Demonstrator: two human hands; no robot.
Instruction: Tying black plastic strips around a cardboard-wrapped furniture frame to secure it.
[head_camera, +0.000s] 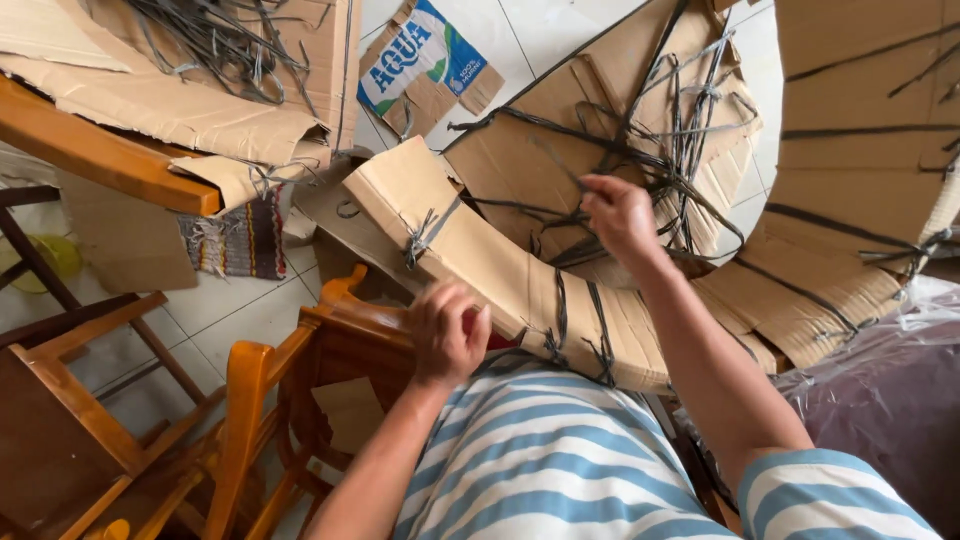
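Curved cardboard strip held by left hand; right hand pinches dark strap.

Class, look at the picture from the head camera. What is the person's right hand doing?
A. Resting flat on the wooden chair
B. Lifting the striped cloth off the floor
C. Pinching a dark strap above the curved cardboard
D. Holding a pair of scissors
C: the right hand is raised with its fingers closed on a thin dark strap over the curved cardboard piece, while the left hand presses on that cardboard's near edge.
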